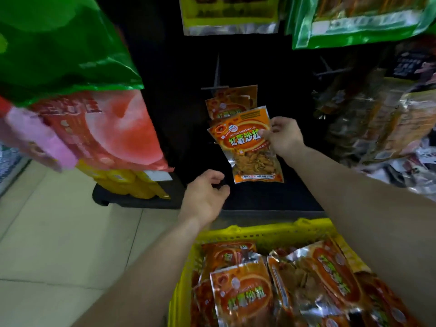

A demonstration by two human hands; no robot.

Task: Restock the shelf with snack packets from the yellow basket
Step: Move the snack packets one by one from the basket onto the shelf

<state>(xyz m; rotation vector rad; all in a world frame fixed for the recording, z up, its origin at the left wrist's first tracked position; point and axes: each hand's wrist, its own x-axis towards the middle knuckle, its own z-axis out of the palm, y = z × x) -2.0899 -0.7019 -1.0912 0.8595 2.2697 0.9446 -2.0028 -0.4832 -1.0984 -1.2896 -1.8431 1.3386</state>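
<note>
Restocking looks partway through; a few hung packets (232, 100) already sit on a peg hook (215, 76) against the dark back of the shelf (174, 74), and the held packet (245, 145) is raised just in front of them, tilted, its top edge overlapping the lowest of the hung ones; whether its hole has reached the hook cannot be told. The hands are apart: the right hand (283, 138) pinches the held packet at its right edge, fingers curled onto the foil; the left hand (204, 199) hovers below and to the left of it, not touching, fingers loosely curled round nothing. The yellow basket (259, 232) sits nearest the camera, at the foot of the shelf, with a heap of basket packets (243, 293) of the same orange kind lying overlapped inside; by that count, most of the job remains. A second hook (330, 70) to the right appears bare; it may want filling too.
</note>
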